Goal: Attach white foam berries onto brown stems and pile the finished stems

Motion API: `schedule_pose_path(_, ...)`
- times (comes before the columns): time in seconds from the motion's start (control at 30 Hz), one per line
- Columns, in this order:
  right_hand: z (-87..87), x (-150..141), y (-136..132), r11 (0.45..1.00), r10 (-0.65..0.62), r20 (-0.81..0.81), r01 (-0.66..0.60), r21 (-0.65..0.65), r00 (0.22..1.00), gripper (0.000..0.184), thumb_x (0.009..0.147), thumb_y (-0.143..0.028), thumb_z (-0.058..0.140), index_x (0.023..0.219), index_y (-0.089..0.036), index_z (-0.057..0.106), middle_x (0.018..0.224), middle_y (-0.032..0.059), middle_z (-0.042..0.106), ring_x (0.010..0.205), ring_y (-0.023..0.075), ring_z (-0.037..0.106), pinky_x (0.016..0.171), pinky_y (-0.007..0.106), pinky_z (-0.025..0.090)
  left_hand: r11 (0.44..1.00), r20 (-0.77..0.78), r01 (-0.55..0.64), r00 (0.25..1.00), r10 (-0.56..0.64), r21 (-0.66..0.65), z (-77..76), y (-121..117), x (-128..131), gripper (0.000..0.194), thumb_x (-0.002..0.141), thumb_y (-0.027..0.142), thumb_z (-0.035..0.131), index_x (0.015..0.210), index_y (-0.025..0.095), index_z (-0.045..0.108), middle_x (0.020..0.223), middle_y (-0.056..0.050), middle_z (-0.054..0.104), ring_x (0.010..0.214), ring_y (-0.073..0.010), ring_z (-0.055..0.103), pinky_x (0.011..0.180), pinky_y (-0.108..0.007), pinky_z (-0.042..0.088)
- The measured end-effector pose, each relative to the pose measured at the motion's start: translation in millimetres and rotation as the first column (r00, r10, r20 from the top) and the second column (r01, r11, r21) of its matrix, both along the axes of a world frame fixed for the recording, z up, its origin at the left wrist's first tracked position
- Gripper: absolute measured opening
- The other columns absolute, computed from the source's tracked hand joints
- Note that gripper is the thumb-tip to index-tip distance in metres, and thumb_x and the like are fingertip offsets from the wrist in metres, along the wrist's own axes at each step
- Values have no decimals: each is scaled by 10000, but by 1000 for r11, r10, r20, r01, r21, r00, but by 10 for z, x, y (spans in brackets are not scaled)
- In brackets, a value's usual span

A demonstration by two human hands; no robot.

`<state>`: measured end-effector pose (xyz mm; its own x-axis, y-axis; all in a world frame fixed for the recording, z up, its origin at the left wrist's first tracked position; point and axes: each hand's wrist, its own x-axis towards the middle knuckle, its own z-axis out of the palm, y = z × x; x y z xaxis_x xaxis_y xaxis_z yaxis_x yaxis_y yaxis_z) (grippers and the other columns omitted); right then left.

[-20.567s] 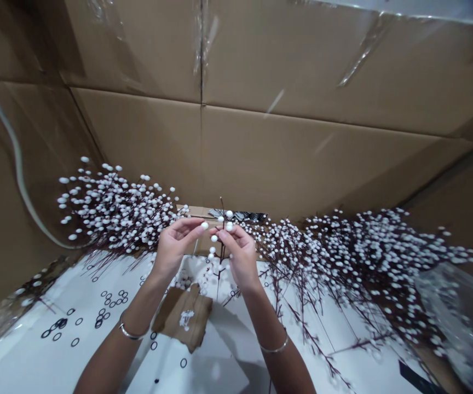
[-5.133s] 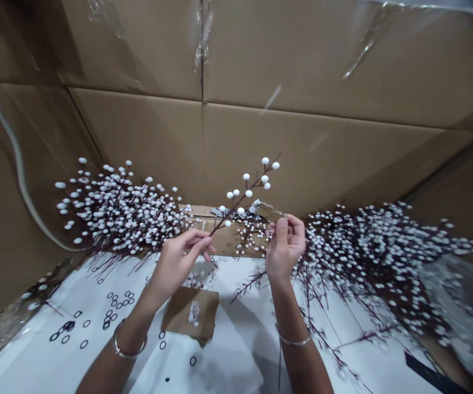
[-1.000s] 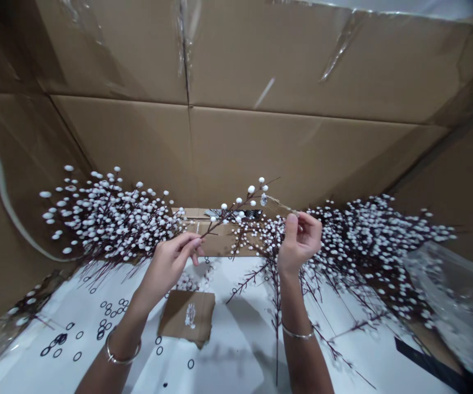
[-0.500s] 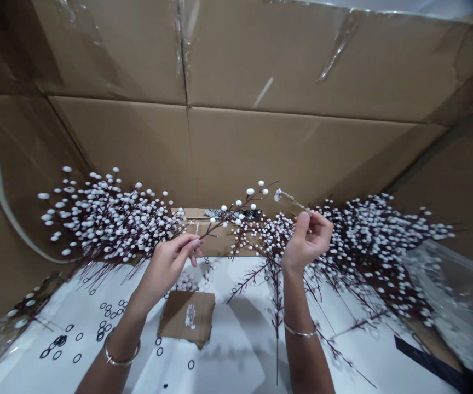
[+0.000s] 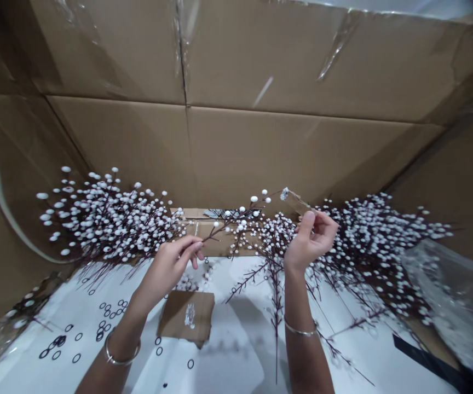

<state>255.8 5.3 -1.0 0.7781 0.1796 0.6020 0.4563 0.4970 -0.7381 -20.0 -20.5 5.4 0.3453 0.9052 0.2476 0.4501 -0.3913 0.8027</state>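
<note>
My left hand (image 5: 176,259) pinches the lower stem of a brown twig with white berries (image 5: 215,225), which slants up to the right. Between the thumb and fingers of my right hand (image 5: 309,241) is a narrow cardboard strip (image 5: 299,203), its far end coated with a whitish, shiny clump (image 5: 284,193). That coated end meets the bare tip of the twig, or lies just in front of it; I cannot tell which. Below my left hand, a square cardboard piece (image 5: 179,316) with a whitish smear (image 5: 190,315) lies on the white tabletop (image 5: 244,361).
A pile of white-berry sprays (image 5: 117,219) fills the back left, and another (image 5: 368,235) the back right. Brown twigs (image 5: 276,306) lie near my right forearm. Small black rings (image 5: 105,325) are scattered at left. Clear plastic (image 5: 462,295) bulges at right; cardboard walls (image 5: 302,158) rise behind.
My right hand has tilted and shifted slightly right with the cardboard strip. The twig has swung lower and to the right, and its tip is now at the strip's coated end.
</note>
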Motion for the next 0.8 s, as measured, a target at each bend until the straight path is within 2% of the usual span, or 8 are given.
schedule_pose_path(0.17, 9, -12, -8, 1000, 25, -6, -25, 7, 1000, 282, 891, -421, 577, 1000, -164, 539, 842, 37, 546, 704, 123, 539, 620, 276, 427, 1000, 2, 1, 1000, -1, -4, -1, 11, 9, 301, 984, 424, 459, 949, 195, 652, 759, 3, 689, 618, -131, 600, 592, -227, 395)
schedule_pose_path(0.3, 14, -26, -16, 999, 45, -7, -45, 22, 999, 265, 887, -400, 592, 990, -159, 549, 822, 34, 548, 696, 123, 538, 622, 275, 420, 1000, -2, 2, 1000, -2, 4, 5, 4, 7, 312, 983, 420, 454, 929, 183, 651, 735, -5, 682, 603, -135, 595, 548, -224, 371)
schedule_pose_path(0.6, 1, -3, -3, 998, 28, 12, -27, -50, 1000, 271, 903, -423, 550, 986, -165, 537, 853, 44, 549, 734, 131, 544, 637, 278, 421, 1000, 8, -5, 1000, 5, 10, 17, 6, 20, 313, 982, 424, 455, 945, 182, 651, 737, -7, 683, 596, -134, 595, 524, -223, 362)
schedule_pose_path(0.8, -34, 22, 34, 998, 36, -8, -36, -60, 999, 284, 884, -431, 580, 946, -154, 571, 824, 30, 550, 717, 127, 529, 643, 270, 414, 1000, 40, 10, 999, -10, 17, 18, 2, 13, 284, 988, 402, 462, 963, 182, 638, 740, 8, 677, 616, -118, 613, 602, -212, 407)
